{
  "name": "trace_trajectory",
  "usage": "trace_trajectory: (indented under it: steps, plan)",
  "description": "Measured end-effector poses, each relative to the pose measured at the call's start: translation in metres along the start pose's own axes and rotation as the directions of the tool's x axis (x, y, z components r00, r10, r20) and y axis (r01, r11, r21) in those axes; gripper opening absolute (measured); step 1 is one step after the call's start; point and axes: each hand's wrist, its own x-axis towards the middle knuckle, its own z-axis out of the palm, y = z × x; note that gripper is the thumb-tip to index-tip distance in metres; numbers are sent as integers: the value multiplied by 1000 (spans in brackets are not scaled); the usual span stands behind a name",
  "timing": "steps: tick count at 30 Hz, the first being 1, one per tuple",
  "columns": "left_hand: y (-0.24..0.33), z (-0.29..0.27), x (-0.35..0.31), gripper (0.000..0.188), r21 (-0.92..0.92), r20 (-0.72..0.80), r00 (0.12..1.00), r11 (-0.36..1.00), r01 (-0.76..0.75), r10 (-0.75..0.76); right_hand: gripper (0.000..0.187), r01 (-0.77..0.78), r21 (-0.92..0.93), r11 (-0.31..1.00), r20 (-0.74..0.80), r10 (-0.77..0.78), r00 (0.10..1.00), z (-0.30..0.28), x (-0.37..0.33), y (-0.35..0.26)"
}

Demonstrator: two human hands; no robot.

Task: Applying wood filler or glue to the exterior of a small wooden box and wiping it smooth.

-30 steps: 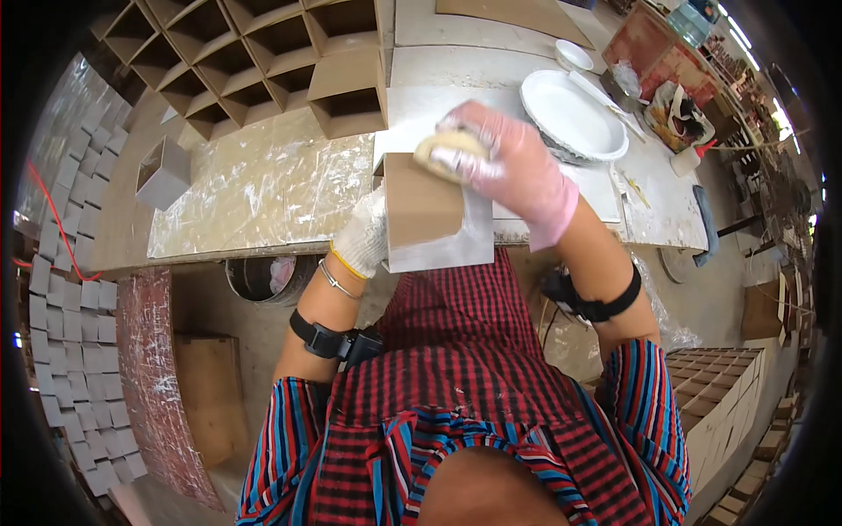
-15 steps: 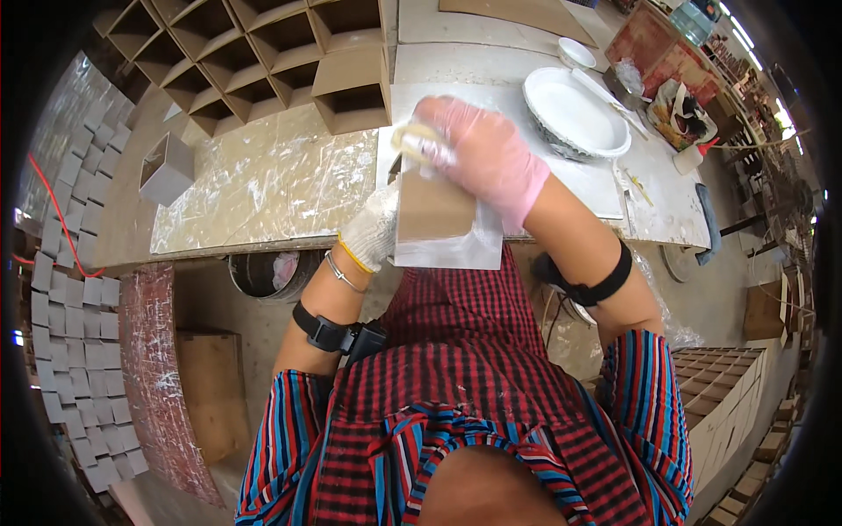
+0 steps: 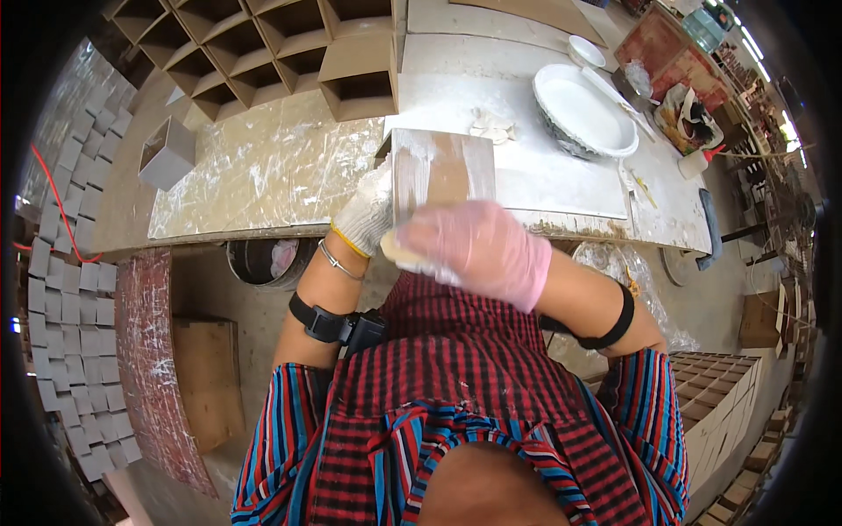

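A brown cardboard box [image 3: 445, 167] is in front of me at the table edge, its upper face streaked with white. My left hand [image 3: 367, 209], in a white knit glove with a yellow cuff, grips the box at its left side; its fingertips are hidden. My right hand [image 3: 478, 250], in a pink glove, is closed around a pale yellow sponge-like pad [image 3: 400, 251] with white on it, at the box's near end. An oval basin of white paste [image 3: 586, 110] stands to the right, a flat stick across its rim.
Open brown boxes [image 3: 360, 79] are stacked at the back left. A single grey box [image 3: 167, 153] stands on the left of the table [image 3: 263, 188]. A crumpled white lump [image 3: 494, 125] lies behind my box. Farther right are a small white bowl [image 3: 586, 51] and a red-tipped bottle [image 3: 697, 162].
My right hand has swept the pad from the box's far end to its near end. White streaks now cover part of the face that was plain brown.
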Motion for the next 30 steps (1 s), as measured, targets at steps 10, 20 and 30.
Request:
trace_trajectory:
  steps: [10,20,30]
  plan:
    - [-6,31,3,41,238,-307,951,966,104,-27,24,-97,-67,993,-260,77,962,2,31,42]
    - [-9,19,1,38,116,-273,962,993,25,7,29,-253,-137,958,-161,230,960,-13,10,64]
    - [0,18,0,42,254,-200,980,966,56,-5,20,-29,8,1000,-74,30,997,-5,-19,23]
